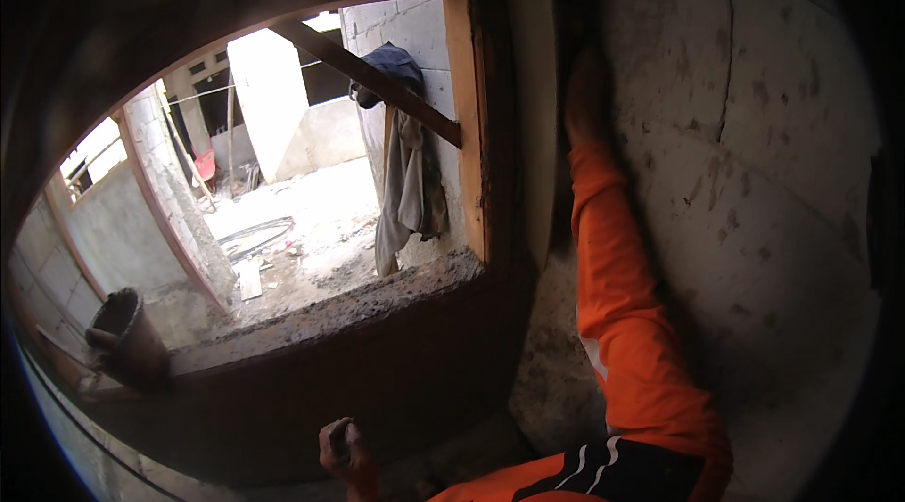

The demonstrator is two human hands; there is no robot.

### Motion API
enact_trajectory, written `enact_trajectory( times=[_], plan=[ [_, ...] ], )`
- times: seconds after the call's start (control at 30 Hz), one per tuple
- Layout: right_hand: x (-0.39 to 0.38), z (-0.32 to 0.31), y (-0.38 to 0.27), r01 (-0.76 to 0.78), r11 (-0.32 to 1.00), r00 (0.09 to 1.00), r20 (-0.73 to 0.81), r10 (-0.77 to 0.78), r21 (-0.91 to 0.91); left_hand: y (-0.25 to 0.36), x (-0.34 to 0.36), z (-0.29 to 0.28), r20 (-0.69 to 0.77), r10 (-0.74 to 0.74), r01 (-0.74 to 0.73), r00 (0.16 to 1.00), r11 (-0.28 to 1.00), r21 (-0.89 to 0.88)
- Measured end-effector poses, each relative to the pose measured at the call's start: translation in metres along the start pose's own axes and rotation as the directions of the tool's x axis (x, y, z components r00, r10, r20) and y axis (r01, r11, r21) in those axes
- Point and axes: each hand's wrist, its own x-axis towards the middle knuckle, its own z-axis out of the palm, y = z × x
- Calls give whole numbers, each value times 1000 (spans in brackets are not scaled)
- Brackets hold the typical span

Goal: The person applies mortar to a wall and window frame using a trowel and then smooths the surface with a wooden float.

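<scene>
Rough block wall [754, 172]: right hand [586, 92] pressed high; left hand [341, 445] fisted low.

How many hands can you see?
2. The left hand is low in the picture, fingers curled, below the window opening. The right hand reaches high up against the grey block wall, in dark shadow.
</scene>
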Motion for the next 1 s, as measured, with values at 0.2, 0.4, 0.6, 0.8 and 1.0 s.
enact_trajectory(
  times=[0.2, 0.4, 0.6, 0.8, 1.0],
  plan=[
    [-4, 1, -22, -164, 969, 985, 79, 152, 182, -1, 3, -1, 40, -54, 54, 998, 998, -16],
    [4, 4, 34, -117, 964, 989, 114, 92, 237, -9, 9, 1, 75, -40, 42, 996, 999, -24],
    [-80, -22, 70, -260, 889, 957, 225, 185, 377, -4, 14, 4, 96, -49, 51, 994, 998, -21],
    [-228, -87, 73, -378, 911, 919, 185, 348, 167, -3, 23, 15, 109, 23, -23, 994, 1000, -4],
    [-149, -65, -27, -107, 987, 993, -27, 111, 121, 4, 36, 26, 163, 34, -34, 986, 999, -3]
  ],
)
